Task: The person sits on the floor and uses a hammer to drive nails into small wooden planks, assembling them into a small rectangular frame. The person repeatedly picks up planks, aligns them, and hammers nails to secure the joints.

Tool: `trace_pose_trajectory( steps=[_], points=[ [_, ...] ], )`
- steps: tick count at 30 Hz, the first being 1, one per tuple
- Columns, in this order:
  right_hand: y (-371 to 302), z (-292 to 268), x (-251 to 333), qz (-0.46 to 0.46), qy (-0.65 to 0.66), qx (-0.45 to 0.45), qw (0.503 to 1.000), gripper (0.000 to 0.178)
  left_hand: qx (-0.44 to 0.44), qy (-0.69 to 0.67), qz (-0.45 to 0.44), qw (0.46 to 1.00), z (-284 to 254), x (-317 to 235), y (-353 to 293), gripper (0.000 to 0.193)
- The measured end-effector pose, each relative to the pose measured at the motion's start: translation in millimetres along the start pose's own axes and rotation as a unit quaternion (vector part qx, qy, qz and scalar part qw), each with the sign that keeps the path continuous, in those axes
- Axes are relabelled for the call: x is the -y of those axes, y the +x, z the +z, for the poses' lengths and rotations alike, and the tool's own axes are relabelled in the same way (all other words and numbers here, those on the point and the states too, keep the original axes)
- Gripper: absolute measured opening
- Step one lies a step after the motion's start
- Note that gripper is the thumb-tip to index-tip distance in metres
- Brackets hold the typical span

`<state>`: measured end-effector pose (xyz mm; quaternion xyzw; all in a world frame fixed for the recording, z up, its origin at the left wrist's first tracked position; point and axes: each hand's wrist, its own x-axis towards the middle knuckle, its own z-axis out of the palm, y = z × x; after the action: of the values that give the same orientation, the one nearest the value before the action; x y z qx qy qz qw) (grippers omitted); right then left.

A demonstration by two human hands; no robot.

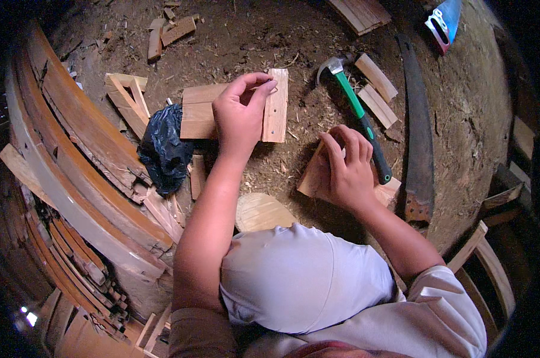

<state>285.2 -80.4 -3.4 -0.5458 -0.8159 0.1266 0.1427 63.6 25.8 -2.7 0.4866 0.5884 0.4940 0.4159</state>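
My left hand (241,110) is over a flat wooden board (199,112) with a narrow wooden strip (275,122) along its right end. Thumb and forefinger pinch together at the strip's upper part; what lies between them is too small to name. Small dark spots dot the strip below the fingertips. My right hand (352,167) rests above a wooden block (313,174), its fingers curled and the thumb close to the forefinger. Whatever it holds is hidden. Just right of it lies a hammer (349,92) with a green and black handle, its head pointing away.
Left of the board sits a black plastic bag (162,146). A dark saw blade (418,137) lies to the right, a blue handsaw (443,27) far right. Short wood pieces (375,77) lie beside the hammer. Long planks (85,113) line the left. A round wooden piece (261,212) is nearer.
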Motion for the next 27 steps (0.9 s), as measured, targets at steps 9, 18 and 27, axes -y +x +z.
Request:
trace_pose_trajectory(
  steps=[9,18,27],
  points=[
    [3.3,-2.8,3.6,0.003,0.004,-0.002,1.0,0.076,-0.006,-0.012,-0.001,1.0,-0.5,4.3,-2.6,0.01],
    [1.7,-0.3,2.7,0.01,-0.011,0.002,1.0,0.078,-0.011,-0.009,0.003,1.0,-0.1,6.2,-1.2,0.009],
    [2.5,-2.5,4.2,0.015,0.005,0.011,1.0,0.085,-0.019,0.002,0.016,1.0,-0.2,4.2,-1.5,0.009]
  ],
)
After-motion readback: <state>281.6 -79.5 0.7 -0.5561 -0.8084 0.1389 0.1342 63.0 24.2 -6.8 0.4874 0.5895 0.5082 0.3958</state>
